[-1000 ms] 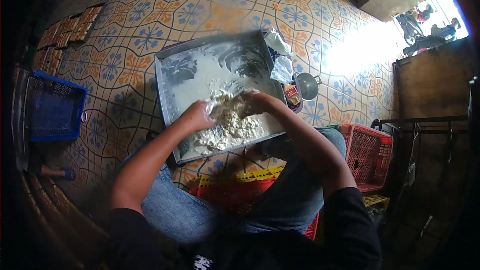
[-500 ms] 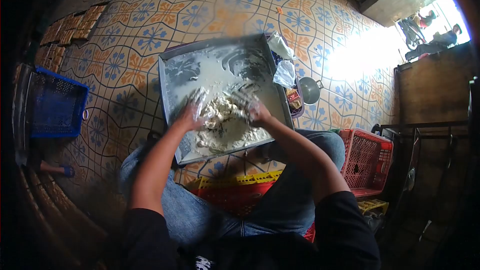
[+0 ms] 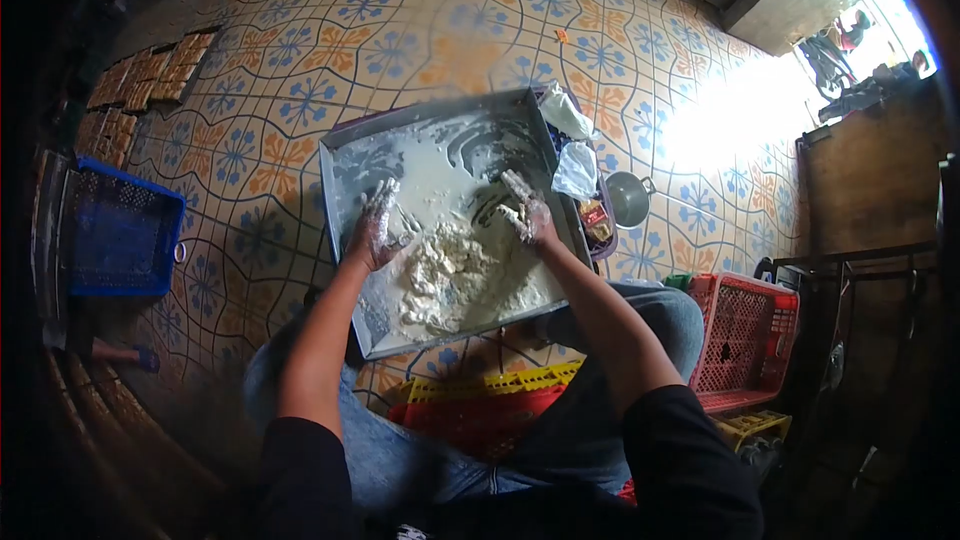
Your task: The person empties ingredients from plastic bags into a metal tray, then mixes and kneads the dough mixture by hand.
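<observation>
Here the two hands are held well apart over the pan, palms turned roughly inward, nothing gripped in either! The left hand (image 3: 378,225) is coated in white paste, its fingers extended toward the far side, its thumb stuck out just beside the lumpy, off-white, wet dough (image 3: 450,275); whether thumb and dough are touching cannot be told. The right hand (image 3: 530,218), smeared just as thickly, is opened wide too, fingers spread near the right wall.

And the dough? It is heaped in the nearer half of the large, square, grey metal pan (image 3: 375,328), between and below the hands, while a thin milky film is smeared in swirls across the farther half.

Just to the right, beside the pan, a dark purple plastic crate (image 3: 607,248) is seen, topped by a crumpled white plastic bag (image 3: 575,172) and a red-and-yellow packet (image 3: 596,220). Next to it, a round grey metal bowl (image 3: 628,200) is set on the orange-and-blue patterned tile floor (image 3: 690,195).
</observation>
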Demonstrator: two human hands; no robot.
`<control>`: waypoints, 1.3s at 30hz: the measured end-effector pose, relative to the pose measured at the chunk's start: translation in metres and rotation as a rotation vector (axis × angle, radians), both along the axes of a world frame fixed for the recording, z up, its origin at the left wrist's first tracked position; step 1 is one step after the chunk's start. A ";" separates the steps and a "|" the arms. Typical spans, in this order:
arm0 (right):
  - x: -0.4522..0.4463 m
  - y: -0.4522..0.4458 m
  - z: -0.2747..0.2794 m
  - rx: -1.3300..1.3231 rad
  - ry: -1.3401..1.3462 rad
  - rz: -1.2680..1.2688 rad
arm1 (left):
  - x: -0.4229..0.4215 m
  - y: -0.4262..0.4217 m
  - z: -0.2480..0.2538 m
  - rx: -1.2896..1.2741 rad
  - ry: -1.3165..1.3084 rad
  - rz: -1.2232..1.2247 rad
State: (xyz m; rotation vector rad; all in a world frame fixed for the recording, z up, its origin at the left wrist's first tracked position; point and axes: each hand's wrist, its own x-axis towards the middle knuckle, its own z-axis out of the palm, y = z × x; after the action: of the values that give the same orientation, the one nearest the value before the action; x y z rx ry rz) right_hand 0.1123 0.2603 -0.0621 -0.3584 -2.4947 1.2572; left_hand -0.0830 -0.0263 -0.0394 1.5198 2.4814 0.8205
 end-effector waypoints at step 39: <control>-0.063 -0.062 -0.043 -0.336 0.051 0.535 | 0.022 0.046 -0.030 0.122 -0.259 -0.437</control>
State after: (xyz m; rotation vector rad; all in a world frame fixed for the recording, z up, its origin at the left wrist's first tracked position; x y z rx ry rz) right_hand 0.0497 0.1985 -0.1050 0.2905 -2.4113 1.8660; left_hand -0.0608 0.0193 -0.0695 1.7723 1.8525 1.0188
